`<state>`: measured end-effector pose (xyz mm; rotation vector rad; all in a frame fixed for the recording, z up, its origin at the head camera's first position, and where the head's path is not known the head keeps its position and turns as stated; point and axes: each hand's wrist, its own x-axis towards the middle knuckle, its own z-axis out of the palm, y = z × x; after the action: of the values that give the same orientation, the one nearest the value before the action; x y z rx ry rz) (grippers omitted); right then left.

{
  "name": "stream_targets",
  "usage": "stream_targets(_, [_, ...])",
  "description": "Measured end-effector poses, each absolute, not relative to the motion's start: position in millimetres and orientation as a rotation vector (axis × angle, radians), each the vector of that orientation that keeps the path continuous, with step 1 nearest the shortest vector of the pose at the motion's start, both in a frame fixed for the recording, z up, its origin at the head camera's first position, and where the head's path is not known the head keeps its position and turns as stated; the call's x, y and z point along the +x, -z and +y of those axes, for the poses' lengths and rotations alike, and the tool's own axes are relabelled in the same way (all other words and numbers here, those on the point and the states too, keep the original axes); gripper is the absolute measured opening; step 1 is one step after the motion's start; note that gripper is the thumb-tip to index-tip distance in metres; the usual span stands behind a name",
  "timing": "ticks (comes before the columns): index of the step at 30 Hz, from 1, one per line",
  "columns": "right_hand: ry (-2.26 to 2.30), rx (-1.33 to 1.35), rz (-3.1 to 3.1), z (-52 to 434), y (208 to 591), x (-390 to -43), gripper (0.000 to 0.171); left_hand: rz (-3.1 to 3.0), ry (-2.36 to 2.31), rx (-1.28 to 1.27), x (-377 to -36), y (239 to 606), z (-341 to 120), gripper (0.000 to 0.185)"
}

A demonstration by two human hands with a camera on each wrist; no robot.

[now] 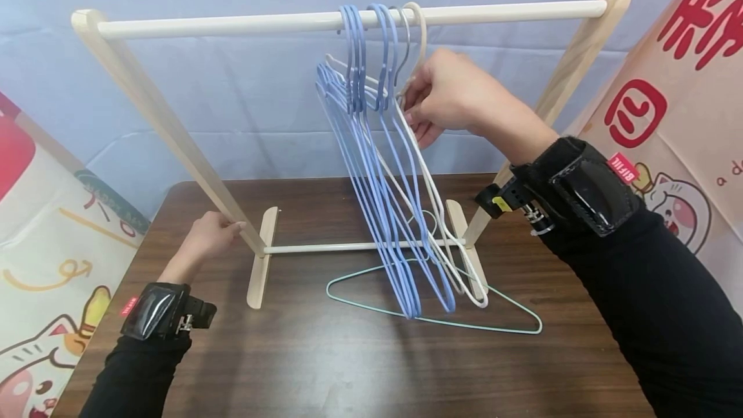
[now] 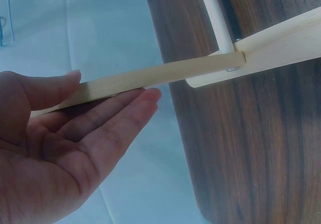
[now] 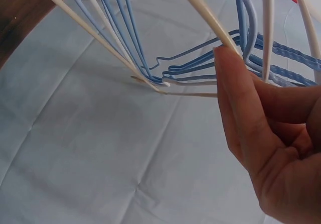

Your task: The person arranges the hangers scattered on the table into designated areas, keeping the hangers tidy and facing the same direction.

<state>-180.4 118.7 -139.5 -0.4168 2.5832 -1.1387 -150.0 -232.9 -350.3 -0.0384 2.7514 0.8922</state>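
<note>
Right hand point(image 1: 447, 95): raised just under the top rail point(image 1: 232, 23), my fingers point(image 3: 235, 98) curled and pinching the neck of the cream hanger point(image 1: 419, 37). That hanger is slim and off-white, with a rounded hook over the rail and long thin arms slanting down toward the table; it is the rightmost of the bunch.

Blue hangers point(image 1: 371, 166): several, pale blue, same thin build, hooked on the rail just left of my hand and leaning together on a slant. A few have wavy, notched shoulders in the right wrist view.

Left hand point(image 1: 210, 237): low at the rack's left leg point(image 2: 135, 81), fingers straight, thumb on one side of the pale wooden slat and fingertips on the other, touching it without wrapping round.

Mint hanger point(image 1: 441, 321): thin wire, flat on the dark wooden table point(image 1: 325, 373) below the hanging set.

Backdrop: pale blue cloth point(image 1: 232, 95).
</note>
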Motion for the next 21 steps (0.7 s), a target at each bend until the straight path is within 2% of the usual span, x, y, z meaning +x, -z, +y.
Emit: stream_targets(21, [1.204,-0.441,2.563,123.2,139.9,-174.9,0.017,2.741,-0.892,-0.042,-149.8,351.0,-233.2,0.040])
